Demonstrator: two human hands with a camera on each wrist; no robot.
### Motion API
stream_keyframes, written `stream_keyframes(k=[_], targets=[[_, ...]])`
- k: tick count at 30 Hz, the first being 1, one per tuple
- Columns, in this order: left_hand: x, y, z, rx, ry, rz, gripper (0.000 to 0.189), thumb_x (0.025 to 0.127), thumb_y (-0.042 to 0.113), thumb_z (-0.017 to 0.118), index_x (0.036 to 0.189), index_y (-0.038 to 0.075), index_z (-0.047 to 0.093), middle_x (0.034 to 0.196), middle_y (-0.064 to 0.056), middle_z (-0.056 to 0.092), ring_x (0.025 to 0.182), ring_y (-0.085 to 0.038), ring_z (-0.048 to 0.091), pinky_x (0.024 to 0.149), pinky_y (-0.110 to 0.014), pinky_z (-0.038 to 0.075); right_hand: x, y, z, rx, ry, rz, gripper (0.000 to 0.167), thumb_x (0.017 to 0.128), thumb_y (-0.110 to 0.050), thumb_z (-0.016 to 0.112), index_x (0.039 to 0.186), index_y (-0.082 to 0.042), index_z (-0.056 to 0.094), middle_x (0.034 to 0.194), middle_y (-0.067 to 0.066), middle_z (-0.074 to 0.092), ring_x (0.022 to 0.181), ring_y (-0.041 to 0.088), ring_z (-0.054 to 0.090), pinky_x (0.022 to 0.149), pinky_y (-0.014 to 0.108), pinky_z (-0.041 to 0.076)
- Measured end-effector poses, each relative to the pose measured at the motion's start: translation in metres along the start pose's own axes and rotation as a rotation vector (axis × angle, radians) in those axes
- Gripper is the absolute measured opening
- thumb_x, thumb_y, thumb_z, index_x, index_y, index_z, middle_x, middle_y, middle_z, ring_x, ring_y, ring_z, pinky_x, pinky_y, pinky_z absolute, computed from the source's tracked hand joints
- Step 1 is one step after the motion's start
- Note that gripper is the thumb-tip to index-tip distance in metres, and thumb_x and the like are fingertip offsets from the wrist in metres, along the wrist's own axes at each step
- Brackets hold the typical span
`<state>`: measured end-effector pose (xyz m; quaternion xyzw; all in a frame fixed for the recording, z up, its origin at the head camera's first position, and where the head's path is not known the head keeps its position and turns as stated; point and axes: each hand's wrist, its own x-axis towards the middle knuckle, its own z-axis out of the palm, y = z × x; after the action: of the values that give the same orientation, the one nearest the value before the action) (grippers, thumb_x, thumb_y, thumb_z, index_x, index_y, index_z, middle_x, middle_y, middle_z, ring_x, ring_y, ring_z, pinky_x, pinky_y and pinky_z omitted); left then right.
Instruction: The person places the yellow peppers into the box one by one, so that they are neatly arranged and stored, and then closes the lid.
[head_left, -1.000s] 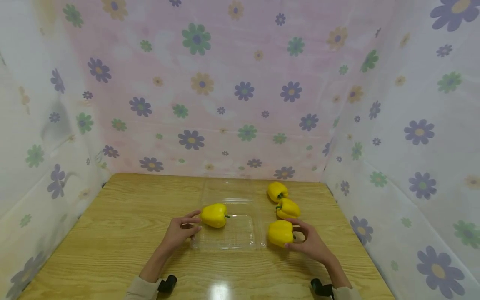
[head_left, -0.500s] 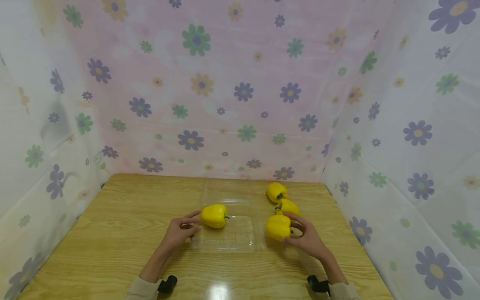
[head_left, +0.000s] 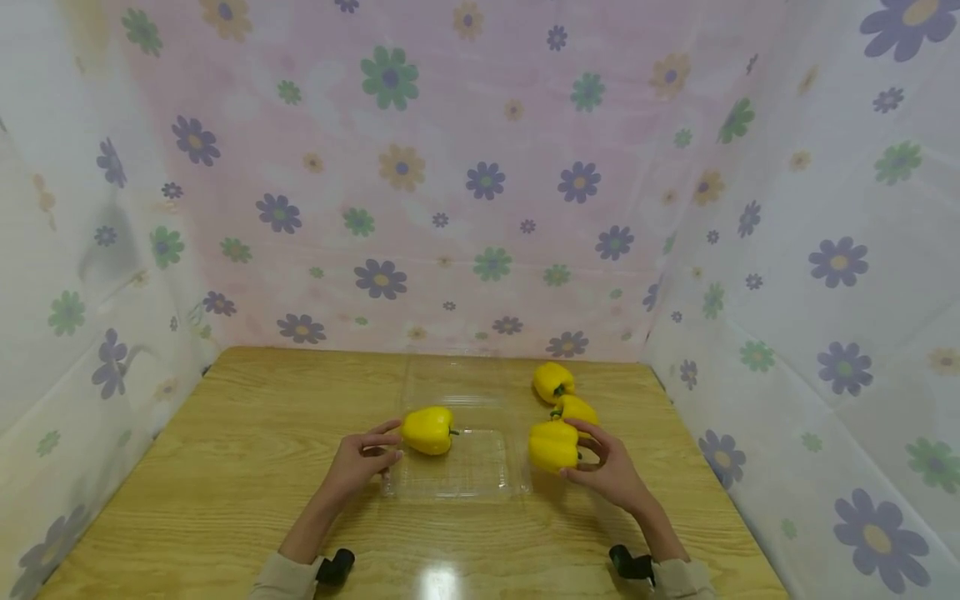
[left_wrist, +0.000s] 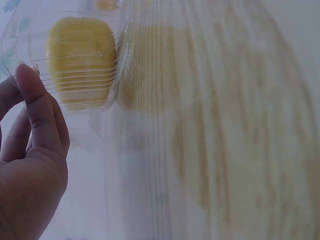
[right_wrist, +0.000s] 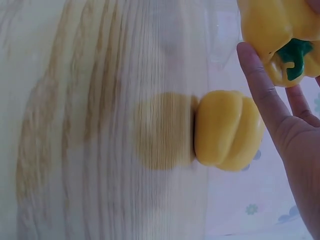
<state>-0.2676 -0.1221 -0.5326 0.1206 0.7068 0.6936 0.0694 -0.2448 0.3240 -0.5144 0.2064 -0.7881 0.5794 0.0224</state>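
Note:
A clear plastic clamshell box (head_left: 480, 487) lies unfolded on the table, its lid half (head_left: 453, 375) toward the back. In its left part sits a yellow bell pepper (head_left: 427, 431), stem to the right; the left wrist view shows that pepper (left_wrist: 80, 60) through the ribbed wall. My left hand (head_left: 360, 462) pinches the box's left rim between thumb and fingers. My right hand (head_left: 611, 471) grips another yellow bell pepper (head_left: 553, 447) just right of the box. From the right wrist camera, the held pepper (right_wrist: 280, 30) shows its green stem toward the palm and looks raised off the table.
Two more yellow bell peppers, a nearer one (head_left: 577, 412) partly behind the held pepper and a farther one (head_left: 553, 382), lie right of the box. The wooden table (head_left: 247, 433) is enclosed by flowered cloth (head_left: 450, 167) at the back and sides.
My right hand has moved its pepper slightly left and away from me, toward the box's right edge. The left hand and the pepper in the box have stayed put.

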Motion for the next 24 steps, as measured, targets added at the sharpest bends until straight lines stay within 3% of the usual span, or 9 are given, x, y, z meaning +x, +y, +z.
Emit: stream_keyframes(k=[15,24], targets=[[0.003,-0.001,-0.003,-0.003,0.015,-0.009,0.032,0.092,0.0,0.072,0.12,-0.015,0.067,0.154,-0.022,0.047,0.081,-0.02,0.065,0.058,-0.023,0.054,0.006,-0.005,0.007,-0.015,0.023,-0.011,0.077,0.081,0.003,0.082,0.149,0.003,0.045,0.149,0.026,0.043,0.118,0.007,0.059,0.084,0.032,0.061],[0.003,-0.002,-0.002,-0.006,0.013,-0.027,0.034,0.093,0.002,0.073,0.122,-0.014,0.067,0.155,-0.019,0.047,0.085,-0.018,0.067,0.059,-0.023,0.054,0.005,-0.009,0.011,0.017,0.062,-0.013,0.076,0.08,0.006,0.082,0.147,-0.001,0.047,0.147,0.023,0.044,0.116,0.008,0.06,0.083,0.032,0.061]])
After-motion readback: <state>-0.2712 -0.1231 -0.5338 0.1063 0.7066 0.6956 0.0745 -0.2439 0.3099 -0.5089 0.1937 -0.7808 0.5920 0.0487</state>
